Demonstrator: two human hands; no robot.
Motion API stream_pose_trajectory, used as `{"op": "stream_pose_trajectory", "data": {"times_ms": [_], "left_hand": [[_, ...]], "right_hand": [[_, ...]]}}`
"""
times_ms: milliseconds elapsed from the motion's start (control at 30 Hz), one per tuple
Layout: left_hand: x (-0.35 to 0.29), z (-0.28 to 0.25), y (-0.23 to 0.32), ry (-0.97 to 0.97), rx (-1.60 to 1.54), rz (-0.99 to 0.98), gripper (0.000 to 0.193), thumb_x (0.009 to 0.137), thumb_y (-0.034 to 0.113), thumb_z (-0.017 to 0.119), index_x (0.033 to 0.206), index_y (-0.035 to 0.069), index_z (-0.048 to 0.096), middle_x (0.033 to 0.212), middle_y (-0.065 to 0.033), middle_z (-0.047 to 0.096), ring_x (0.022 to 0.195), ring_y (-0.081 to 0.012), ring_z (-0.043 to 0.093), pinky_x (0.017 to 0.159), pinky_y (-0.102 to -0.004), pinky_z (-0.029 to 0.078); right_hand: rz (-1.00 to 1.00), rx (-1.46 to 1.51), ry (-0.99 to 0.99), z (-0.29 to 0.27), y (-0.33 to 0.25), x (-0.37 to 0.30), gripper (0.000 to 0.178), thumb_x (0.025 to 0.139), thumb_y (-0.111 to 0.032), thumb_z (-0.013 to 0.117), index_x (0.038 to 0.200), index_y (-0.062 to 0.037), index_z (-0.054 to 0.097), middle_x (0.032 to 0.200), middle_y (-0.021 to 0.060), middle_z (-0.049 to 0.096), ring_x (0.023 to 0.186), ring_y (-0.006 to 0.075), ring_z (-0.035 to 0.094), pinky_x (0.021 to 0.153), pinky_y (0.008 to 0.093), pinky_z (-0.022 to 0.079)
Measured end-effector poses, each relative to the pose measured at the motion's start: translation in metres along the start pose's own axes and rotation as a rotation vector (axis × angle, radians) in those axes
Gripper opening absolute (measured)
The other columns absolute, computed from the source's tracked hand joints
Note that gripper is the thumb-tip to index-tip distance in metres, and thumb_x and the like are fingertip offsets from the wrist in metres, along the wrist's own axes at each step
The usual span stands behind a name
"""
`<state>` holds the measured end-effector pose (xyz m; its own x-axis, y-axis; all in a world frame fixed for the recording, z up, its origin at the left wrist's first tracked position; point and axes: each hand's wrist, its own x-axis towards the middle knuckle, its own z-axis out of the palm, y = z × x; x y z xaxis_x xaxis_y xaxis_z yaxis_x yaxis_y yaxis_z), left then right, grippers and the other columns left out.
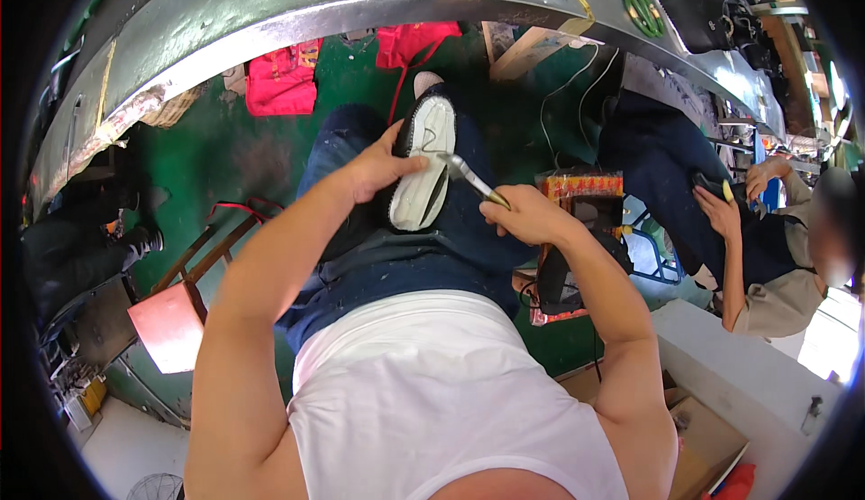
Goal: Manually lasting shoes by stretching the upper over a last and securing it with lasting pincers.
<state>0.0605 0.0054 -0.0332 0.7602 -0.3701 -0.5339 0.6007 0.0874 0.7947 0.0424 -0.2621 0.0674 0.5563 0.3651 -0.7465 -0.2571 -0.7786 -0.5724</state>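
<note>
A black shoe (pixel 420 195) rests upside down over my lap, its pale underside up and stitches along its dark edge. My left hand (pixel 378 168) grips its left side, thumb laid across the pale underside. In my right hand (pixel 527 214) is a hammer (pixel 470 178) with a metal head and a short handle. The head is over the right half of the shoe's underside, close to my left thumb. Whether it touches the surface I cannot tell. Thin thread-like lines show on the underside near the toe end.
A long metal bench (pixel 360 4) curves across the far side, with green-handled scissors (pixel 641 12) on it. Red bags (pixel 284 78) lie below it on the green floor. At right sits a co-worker (pixel 766 248). A reddish stool (pixel 169 324) stands at left, cardboard boxes (pixel 707 437) at lower right.
</note>
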Motion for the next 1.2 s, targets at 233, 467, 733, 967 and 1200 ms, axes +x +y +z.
{"op": "stream_pose_trajectory", "data": {"times_ms": [233,467,733,967,1200], "left_hand": [[0.003,0.003,0.008,0.001,0.088,-0.100,0.101,0.082,0.017,0.082,0.158,0.009,0.016,0.144,-0.0134,0.051,0.130,-0.0232,0.051,0.110,-0.0370,0.039],[-0.013,0.016,-0.029,0.087,0.214,0.074,0.101,0.089,0.022,0.073,0.159,0.006,0.002,0.152,-0.0219,0.039,0.140,-0.0283,0.040,0.116,-0.0362,0.032],[-0.038,0.009,-0.061,0.004,0.293,0.137,0.107,0.090,0.027,0.068,0.157,0.006,-0.013,0.163,-0.0239,-0.001,0.153,-0.0332,0.000,0.122,-0.0374,0.009],[-0.037,0.007,-0.050,-0.032,0.394,0.098,0.121,0.079,0.026,0.078,0.157,0.006,-0.011,0.160,-0.0254,0.007,0.151,-0.0349,0.010,0.122,-0.0381,0.014],[0.041,0.001,0.007,0.345,0.421,-0.001,0.092,0.085,0.052,0.071,0.142,-0.012,0.037,0.126,-0.0256,0.058,0.121,-0.0328,0.057,0.103,-0.0387,0.045]], "right_hand": [[-0.400,-0.525,0.086,0.032,-0.003,0.001,0.037,0.097,-0.035,0.057,0.102,0.0015,0.062,0.097,0.0266,0.068,0.092,0.0429,0.066,0.082,0.0494,0.051],[-0.206,-0.484,0.062,0.039,0.018,-0.007,0.041,0.101,-0.039,0.050,0.102,0.0006,0.063,0.099,0.0242,0.069,0.093,0.0411,0.066,0.081,0.0491,0.051],[-0.135,-0.083,-0.042,0.012,0.010,-0.014,0.045,0.103,-0.039,0.046,0.096,0.0024,0.063,0.077,0.0187,0.066,0.073,0.0338,0.067,0.071,0.0415,0.052],[-0.331,-0.384,0.202,0.049,0.020,0.012,0.039,0.102,-0.034,0.047,0.098,0.0025,0.059,0.087,0.0249,0.067,0.082,0.0429,0.065,0.076,0.0507,0.050],[-0.293,0.651,0.263,0.075,0.082,0.031,0.046,0.107,-0.039,0.040,0.106,0.0022,0.060,0.085,0.0085,0.065,0.072,0.0161,0.063,0.067,0.0298,0.050]]}}
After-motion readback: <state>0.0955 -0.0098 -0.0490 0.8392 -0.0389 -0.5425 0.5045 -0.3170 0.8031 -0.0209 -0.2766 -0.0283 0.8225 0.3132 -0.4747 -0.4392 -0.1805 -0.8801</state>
